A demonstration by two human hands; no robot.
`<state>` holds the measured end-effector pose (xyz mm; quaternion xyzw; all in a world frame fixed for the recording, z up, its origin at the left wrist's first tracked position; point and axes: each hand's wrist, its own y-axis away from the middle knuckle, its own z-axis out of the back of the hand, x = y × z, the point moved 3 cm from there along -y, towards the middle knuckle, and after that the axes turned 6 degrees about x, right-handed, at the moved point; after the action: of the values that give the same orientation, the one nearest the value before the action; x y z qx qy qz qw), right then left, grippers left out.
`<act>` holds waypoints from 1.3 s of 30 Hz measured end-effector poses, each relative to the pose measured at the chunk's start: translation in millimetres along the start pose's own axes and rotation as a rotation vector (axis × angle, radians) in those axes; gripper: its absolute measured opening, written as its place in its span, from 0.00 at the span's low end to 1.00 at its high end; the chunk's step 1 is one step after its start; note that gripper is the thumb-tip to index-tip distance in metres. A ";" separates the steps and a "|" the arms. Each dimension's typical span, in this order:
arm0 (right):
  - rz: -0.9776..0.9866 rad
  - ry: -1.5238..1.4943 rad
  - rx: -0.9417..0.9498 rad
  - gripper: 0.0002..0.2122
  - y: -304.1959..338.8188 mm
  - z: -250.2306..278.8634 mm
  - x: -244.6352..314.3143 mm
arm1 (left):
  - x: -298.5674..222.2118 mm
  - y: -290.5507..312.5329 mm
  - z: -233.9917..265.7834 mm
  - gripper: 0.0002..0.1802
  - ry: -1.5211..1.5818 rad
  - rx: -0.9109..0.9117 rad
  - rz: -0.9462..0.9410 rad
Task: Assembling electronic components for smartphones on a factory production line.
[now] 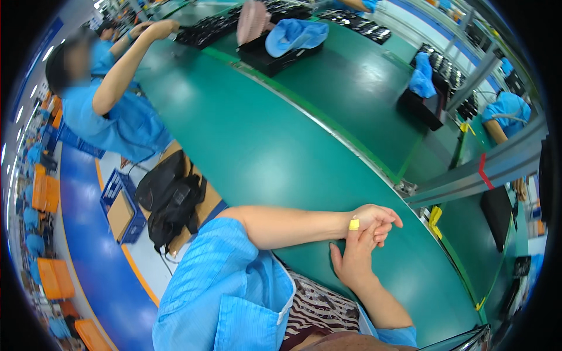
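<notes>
My left forearm reaches rightward across the green work surface. My left hand is half turned up, its index finger stretched out and the others loosely bent. Against its wrist and palm rests my right hand, coming up from below with its thumb held apart and fingers extended. A small yellow piece, resembling a finger cot or tape, sits at a right fingertip beside the left wrist. Neither hand visibly holds an object. Where the hands overlap, some fingertips are hidden.
Beyond a metal rail is another green surface with a black tray holding a blue cap. A metal post slants at right. A co-worker in blue reaches over the far left. Black bags and a blue crate lie left.
</notes>
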<state>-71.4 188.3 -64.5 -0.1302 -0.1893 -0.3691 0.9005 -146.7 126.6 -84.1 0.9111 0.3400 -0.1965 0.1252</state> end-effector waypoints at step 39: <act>0.022 -0.002 -0.019 0.42 -0.8 4.5 1.9 | -1.1 0.5 -1.2 0.13 -0.027 0.014 0.011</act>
<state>-71.9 188.3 -59.6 -0.1412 -0.1852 -0.3608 0.9031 -146.8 126.1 -82.4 0.9110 0.3319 -0.2106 0.1244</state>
